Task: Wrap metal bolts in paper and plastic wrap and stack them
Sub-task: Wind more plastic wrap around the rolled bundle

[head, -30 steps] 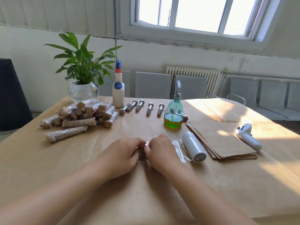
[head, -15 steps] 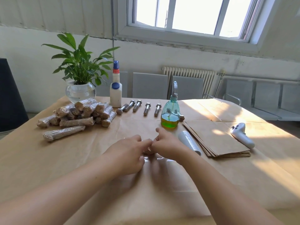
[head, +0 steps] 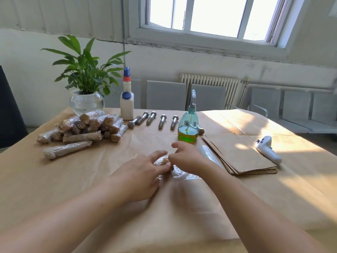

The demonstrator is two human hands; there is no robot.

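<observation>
Paper-wrapped bolt (head: pixel 165 164) lies on loose plastic wrap (head: pixel 179 175), just in front of the spray bottle (head: pixel 188 127). Left hand (head: pixel 140 178) presses it, fingers nearly straight. Right hand (head: pixel 187 157) curls at its end; grip unclear. Likely heavy, stiff core; film clingy, slippery. Hold both ends.

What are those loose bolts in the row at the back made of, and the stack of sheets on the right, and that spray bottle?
The bolts look like bare steel: grey, dully shiny, with threaded shanks. The stack of sheets seems to be brown kraft paper: matte, thin layered edges. The spray bottle looks like clear teal-tinted plastic, since green liquid shows through it; glass cannot be ruled out.
</observation>
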